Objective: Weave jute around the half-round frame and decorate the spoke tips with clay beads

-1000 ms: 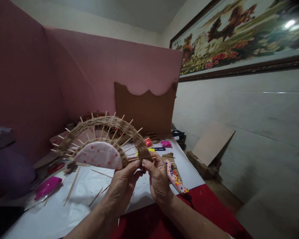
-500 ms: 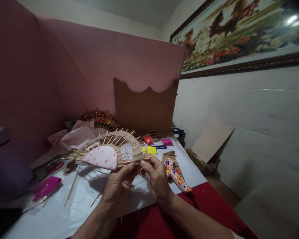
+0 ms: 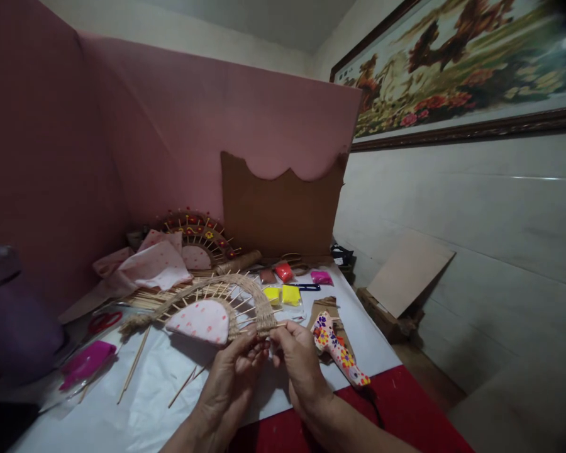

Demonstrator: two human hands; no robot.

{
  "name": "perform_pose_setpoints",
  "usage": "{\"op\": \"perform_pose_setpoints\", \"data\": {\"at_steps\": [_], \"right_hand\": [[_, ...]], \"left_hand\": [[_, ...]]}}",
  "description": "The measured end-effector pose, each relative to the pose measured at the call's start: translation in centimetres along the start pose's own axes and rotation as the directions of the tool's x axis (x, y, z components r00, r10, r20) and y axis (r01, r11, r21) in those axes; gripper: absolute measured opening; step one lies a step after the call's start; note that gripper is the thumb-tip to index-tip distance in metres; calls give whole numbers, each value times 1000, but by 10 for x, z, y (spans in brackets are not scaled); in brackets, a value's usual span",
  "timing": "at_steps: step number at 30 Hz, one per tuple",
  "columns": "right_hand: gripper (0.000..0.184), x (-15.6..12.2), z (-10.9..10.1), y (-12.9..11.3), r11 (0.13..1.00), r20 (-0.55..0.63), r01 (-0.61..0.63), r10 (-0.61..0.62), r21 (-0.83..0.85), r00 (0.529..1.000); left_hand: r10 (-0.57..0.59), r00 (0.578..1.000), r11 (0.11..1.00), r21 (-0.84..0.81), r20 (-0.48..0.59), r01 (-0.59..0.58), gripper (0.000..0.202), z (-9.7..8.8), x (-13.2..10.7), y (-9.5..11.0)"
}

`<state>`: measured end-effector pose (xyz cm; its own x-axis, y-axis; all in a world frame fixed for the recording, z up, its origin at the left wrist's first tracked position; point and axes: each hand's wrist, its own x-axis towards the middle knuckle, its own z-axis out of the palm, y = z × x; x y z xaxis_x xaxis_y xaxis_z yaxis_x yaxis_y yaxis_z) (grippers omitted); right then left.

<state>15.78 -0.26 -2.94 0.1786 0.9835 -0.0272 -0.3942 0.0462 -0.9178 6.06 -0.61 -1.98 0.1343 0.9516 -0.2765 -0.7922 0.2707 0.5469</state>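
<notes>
Fan point(image 3: 200, 318), held tilted over the bench point(image 3: 370, 330), its curved side facing away: the left hand point(image 3: 236, 368) closes thumb and fingers on its lower right corner; the right hand point(image 3: 302, 362) pinches that corner too. Yellow packets point(image 3: 291, 294) lie just behind.

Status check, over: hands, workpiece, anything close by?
Left hand and right hand gripping woven fan at its right end. Loose sticks near left hand; flower-patterned tool beside right.
</notes>
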Motion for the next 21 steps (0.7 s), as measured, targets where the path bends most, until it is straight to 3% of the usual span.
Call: {"op": "perform_pose_setpoints", "data": {"at_steps": [3,7,14,21], "right_hand": [[8,-2,0,3,999,-20,-5,4,-49,1000],[8,-8,4,0,994,-7,24,-25,-104,1000],[7,-9,7,-10,995,86,52,-60,89,994],[13,-9,6,-13,974,173,25,-66,225,983]], "left_hand": [[27,998,999,-34,-51,-29,14,-2,6,1],[34,999,999,11,42,-35,21,-4,9,4],[51,979,992,107,195,-73,29,4,0,12],[96,957,983,124,274,-134,15,6,-3,15]]}}
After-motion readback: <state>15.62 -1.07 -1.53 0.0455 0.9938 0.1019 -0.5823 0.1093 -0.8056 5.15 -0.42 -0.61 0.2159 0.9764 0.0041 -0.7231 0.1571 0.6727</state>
